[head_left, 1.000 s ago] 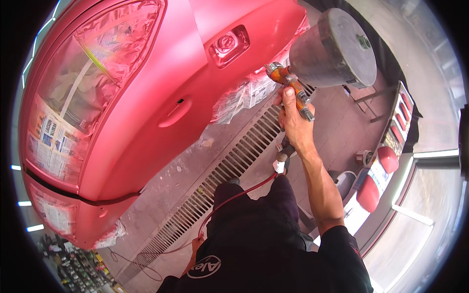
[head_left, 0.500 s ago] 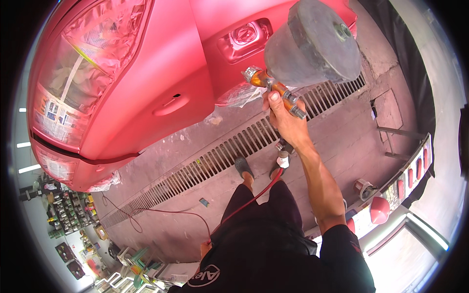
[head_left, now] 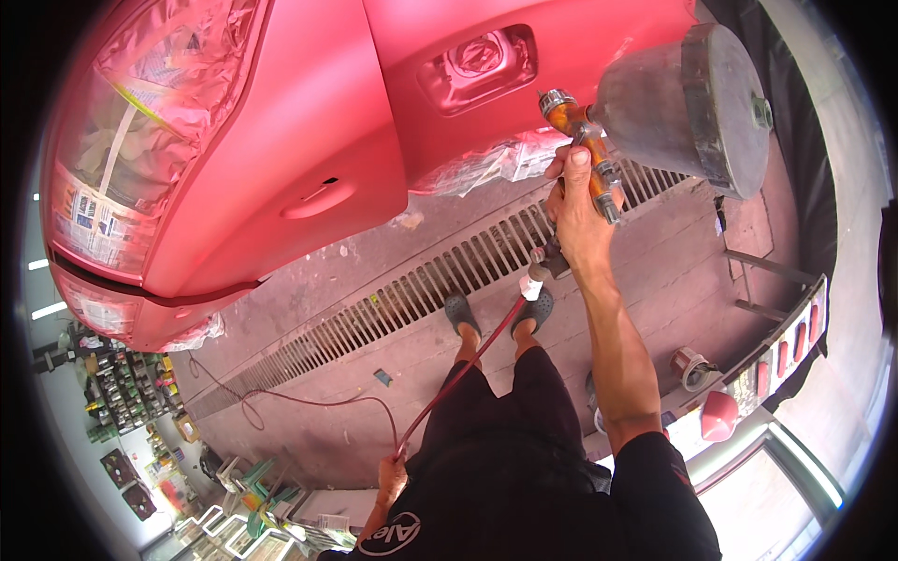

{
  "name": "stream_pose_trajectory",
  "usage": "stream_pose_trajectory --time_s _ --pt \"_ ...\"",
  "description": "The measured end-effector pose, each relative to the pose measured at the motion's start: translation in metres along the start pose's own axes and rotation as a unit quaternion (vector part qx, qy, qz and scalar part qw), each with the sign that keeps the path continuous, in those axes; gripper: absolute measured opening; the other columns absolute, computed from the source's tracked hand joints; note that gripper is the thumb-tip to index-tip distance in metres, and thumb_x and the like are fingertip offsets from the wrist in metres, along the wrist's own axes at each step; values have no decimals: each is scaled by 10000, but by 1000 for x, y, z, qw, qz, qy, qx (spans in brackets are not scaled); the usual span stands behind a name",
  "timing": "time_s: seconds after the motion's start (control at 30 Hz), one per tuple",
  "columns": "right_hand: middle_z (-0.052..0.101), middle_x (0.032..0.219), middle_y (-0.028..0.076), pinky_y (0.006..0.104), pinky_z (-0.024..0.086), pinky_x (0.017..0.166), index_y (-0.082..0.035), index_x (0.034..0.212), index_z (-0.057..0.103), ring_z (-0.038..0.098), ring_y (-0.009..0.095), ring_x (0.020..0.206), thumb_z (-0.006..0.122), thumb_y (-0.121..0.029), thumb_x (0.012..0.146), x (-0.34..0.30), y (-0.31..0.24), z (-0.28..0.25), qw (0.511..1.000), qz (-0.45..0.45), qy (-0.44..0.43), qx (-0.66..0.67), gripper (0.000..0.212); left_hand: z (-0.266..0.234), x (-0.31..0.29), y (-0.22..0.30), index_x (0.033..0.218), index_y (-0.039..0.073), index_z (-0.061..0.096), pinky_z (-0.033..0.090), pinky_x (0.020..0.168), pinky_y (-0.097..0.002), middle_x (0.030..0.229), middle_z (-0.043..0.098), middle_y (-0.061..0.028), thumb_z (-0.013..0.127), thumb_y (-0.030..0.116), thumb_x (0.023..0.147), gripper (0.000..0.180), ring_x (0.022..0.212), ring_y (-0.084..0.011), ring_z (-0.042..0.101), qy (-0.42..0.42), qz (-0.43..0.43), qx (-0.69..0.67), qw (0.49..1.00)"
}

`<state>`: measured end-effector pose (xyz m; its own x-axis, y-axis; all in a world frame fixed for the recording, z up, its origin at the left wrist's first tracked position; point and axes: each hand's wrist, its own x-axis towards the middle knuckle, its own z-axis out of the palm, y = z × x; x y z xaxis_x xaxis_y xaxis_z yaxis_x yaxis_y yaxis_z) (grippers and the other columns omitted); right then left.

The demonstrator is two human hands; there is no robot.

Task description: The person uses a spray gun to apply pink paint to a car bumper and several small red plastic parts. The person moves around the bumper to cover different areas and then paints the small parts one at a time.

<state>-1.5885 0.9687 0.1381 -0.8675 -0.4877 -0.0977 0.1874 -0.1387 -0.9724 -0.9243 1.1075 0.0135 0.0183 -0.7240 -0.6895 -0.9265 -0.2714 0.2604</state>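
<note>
My right hand point(head_left: 582, 210) is wrapped round a paint spray gun point(head_left: 591, 150) with an orange body and a silver nozzle. A large grey paint cup point(head_left: 678, 112) sits on the gun, tilted to the right. The nozzle faces the red car body point(head_left: 309, 122), some way off its surface. From the gun's lower end a red air hose point(head_left: 468, 366) runs down to my left hand point(head_left: 391, 475), whose fingers are closed round it beside my hip. Masking film and newspaper cover the car window point(head_left: 140, 150). A round recess point(head_left: 479, 58) in the red panel is also masked.
A floor grate point(head_left: 393, 313) runs diagonally under the car and past my feet. The hose loops over the floor at the left. To the right stand a metal rack with red painted parts point(head_left: 720, 416) and a paint can point(head_left: 692, 366). Shelves of cans point(head_left: 131, 402) line the lower left.
The spray gun and my right hand have moved to the right, and the cup is turned more sideways. My left hand shows more fully on the hose. The view has shifted slightly.
</note>
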Motion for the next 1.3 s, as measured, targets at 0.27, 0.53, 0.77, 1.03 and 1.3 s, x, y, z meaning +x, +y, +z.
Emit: stream_pose_trajectory --time_s 0.27,0.53,0.77,1.03,1.3 --pt "599 778 -19 230 410 551 1 1171 702 503 37 638 679 -479 1031 -2 16 19 995 54 -90 0 501 -23 1 22 880 -16 760 448 575 -397 604 625 -134 692 386 983 421 598 -140 617 -32 -6 25 999" --pt "619 824 -10 236 413 561 20 1214 700 509 46 654 698 -491 1015 -9 20 19 993 50 -106 27 549 -15 7 -14 1078 5 784 512 722 -362 867 751 -234 692 196 998 227 789 -156 708 -59 115 -30 991" --pt "647 869 37 235 369 482 22 1148 667 459 40 550 624 -465 1063 -12 16 -7 997 -15 55 58 496 -29 8 26 935 -46 740 471 636 -435 744 689 -242 671 332 1014 392 650 -311 680 -52 107 68 991" --pt "672 930 83 249 387 454 28 1200 642 476 70 508 567 -509 1078 2 49 -86 993 29 117 17 556 -35 55 -62 927 -42 746 488 634 -374 659 658 -158 729 231 974 277 648 -184 663 -41 132 144 980" --pt "636 814 44 254 363 442 -19 1074 652 452 61 490 568 -550 1066 33 28 -137 998 55 41 -9 538 -47 52 31 969 -7 769 505 658 -334 765 717 -14 804 206 919 222 681 -131 647 -215 -87 -205 951"
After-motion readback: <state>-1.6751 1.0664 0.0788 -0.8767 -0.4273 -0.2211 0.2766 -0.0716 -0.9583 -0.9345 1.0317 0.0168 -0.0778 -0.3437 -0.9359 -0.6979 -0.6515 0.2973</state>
